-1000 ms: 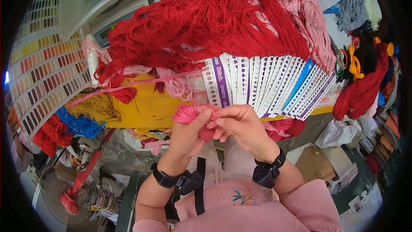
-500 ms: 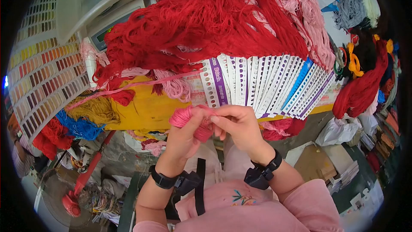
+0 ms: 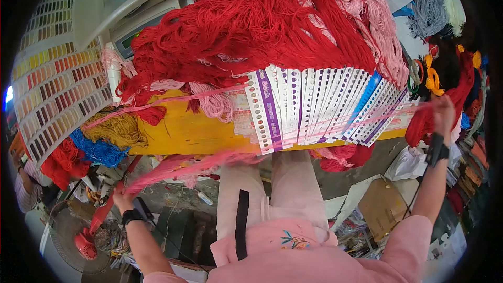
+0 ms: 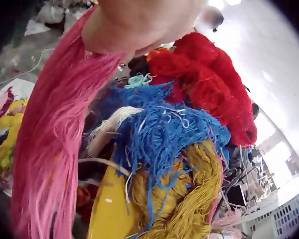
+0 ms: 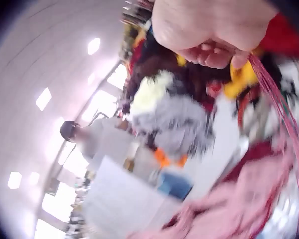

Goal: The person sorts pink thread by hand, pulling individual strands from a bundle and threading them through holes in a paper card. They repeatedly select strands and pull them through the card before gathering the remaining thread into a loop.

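A long pink embroidery thread skein (image 3: pixel 173 170) stretches between my widely spread hands, low across the front of the yellow table (image 3: pixel 183 133). My left hand (image 3: pixel 123 199) grips its thick, loose end at the lower left. In the left wrist view the pink strands (image 4: pixel 50 139) hang in a broad bundle below the curled left hand (image 4: pixel 144 22). Out at the far right, my right hand (image 3: pixel 444 112) holds the other end. There the curled right hand (image 5: pixel 214 25) pinches a thin bunch of pink strands (image 5: pixel 276 94), drawn taut over the fanned color cards (image 3: pixel 270 110).
Red thread (image 3: pixel 262 21) is heaped at the table's back, beside light pink skeins (image 3: pixel 385 36). A scale with a tray (image 3: pixel 120 0) stands at back left, near a thread color chart (image 3: pixel 57 84). Blue thread (image 3: pixel 99 152) lies front left. A red fan (image 3: pixel 86 246) is below.
Both hands were together at the middle, handling a bundled pink skein. They have since swung far apart, left hand to the lower left and right hand to the right, and the skein is drawn out long.
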A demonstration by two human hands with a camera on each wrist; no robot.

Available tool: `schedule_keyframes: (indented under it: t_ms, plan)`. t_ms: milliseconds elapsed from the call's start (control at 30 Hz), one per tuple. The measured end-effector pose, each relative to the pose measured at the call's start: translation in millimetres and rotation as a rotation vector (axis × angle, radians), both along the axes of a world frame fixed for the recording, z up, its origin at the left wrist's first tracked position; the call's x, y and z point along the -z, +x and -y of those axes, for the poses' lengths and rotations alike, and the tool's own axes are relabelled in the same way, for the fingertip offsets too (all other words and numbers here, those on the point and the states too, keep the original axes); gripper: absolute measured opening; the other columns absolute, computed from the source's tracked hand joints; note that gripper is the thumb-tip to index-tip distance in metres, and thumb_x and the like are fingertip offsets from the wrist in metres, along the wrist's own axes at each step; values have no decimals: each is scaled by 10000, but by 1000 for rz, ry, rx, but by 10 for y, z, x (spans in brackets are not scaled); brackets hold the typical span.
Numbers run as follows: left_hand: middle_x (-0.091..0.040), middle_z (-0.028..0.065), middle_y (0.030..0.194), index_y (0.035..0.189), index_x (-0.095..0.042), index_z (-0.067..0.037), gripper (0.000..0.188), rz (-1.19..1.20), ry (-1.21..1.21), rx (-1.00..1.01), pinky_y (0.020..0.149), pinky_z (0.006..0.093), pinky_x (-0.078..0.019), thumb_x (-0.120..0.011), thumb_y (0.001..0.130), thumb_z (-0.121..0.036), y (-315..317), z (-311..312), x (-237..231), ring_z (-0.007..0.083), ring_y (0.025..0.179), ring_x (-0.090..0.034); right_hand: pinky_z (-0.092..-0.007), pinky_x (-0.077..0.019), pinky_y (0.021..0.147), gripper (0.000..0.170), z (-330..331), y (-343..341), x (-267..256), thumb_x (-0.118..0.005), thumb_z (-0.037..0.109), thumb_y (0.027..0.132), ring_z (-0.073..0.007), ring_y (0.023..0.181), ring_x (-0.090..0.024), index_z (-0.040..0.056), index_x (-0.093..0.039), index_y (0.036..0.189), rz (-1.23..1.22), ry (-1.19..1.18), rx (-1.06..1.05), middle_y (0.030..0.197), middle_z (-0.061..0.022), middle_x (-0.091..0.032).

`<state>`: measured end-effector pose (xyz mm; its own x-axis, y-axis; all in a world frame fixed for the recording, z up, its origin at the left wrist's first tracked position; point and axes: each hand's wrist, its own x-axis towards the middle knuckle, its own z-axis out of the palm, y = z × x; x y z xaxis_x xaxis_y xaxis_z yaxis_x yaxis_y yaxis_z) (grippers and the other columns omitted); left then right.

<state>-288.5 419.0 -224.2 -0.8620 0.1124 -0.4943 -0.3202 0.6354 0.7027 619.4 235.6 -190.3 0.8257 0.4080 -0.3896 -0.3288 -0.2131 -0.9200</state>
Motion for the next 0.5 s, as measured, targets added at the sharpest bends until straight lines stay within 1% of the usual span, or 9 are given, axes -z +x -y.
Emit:
schedule_keyframes:
  t_ms: [100, 167, 200, 233, 267, 300, 333, 367, 500]
  plan:
    - [-257, -43, 441, 639, -388, -75, 214, -187, 119, 45, 439, 223, -341, -352, 845, -121, 214, -225, -192, 83, 412, -280, -282, -403, 724, 113, 27, 524, -384, -453, 126, 802, -141, 665, -487, 22, -490, 829, 170, 37, 34, 735, -35, -505]
    - [-252, -66, 443, 659, -406, -96, 236, 797, 487, 312, 355, 189, -265, -327, 858, -195, -489, -226, 121, 51, 381, -277, -305, -382, 795, 172, 25, 665, -573, -441, 143, 811, -155, 788, -503, 10, -497, 905, 338, 67, 75, 808, -50, -520]
    - [-247, -66, 431, 656, -397, -92, 256, 1051, 493, 143, 312, 160, -195, -318, 866, -215, 609, -426, -114, 29, 341, -235, -287, -383, 776, 203, -378, -65, -507, -430, 129, 810, -159, 813, -506, -9, -497, 944, 489, 23, -140, 828, -52, -531]
    - [-246, -60, 430, 624, -386, -88, 270, 1179, 333, 298, 321, 153, -213, -323, 865, -191, 1254, -486, -168, 34, 335, -248, -258, -376, 775, 187, -621, -516, -339, -433, 114, 801, -145, 811, -507, 2, -520, 923, 490, -41, -312, 839, -52, -544]
    - [-257, -58, 432, 683, -439, -56, 256, 1571, 290, 119, 319, 150, -222, -325, 866, -193, 1639, -460, -55, 33, 334, -257, -242, -386, 739, 178, -933, -1218, -233, -453, 119, 783, -128, 788, -515, 15, -547, 894, 544, -293, -492, 840, -49, -555]
    - [-271, -41, 441, 787, -488, -22, 240, 1650, 293, 236, 318, 163, -230, -341, 860, -197, 1910, -367, 171, 33, 337, -258, -241, -406, 684, 148, -1030, -1684, -25, -507, 95, 732, -116, 746, -521, 22, -563, 847, 495, -325, -626, 803, -33, -564]
    - [-349, -33, 483, 892, -506, -5, 231, 1595, 206, 340, 338, 158, -225, -379, 849, -194, 2239, -297, 310, 24, 359, -274, -237, -416, 647, 125, -1104, -2135, 349, -548, 42, 680, -114, 718, -528, 15, -578, 798, 178, -58, -660, 769, -33, -572]
    - [-405, -24, 542, 927, -496, -1, 230, 1409, 84, 589, 354, 158, -241, -382, 849, -185, 2639, -305, 335, 14, 374, -290, -233, -416, 636, 114, -1303, -2575, 509, -572, -4, 645, -132, 705, -536, 12, -587, 757, 400, -128, -855, 742, -49, -576]
    - [-522, 0, 716, 936, -512, 2, 189, 1068, 30, 1140, 395, 166, -288, -455, 813, -129, 3748, -305, 532, 19, 441, -370, -309, -398, 630, 97, -1701, -3518, 1019, -578, 19, 622, -245, 692, -510, 19, -575, 719, 632, -60, -785, 719, -87, -535]
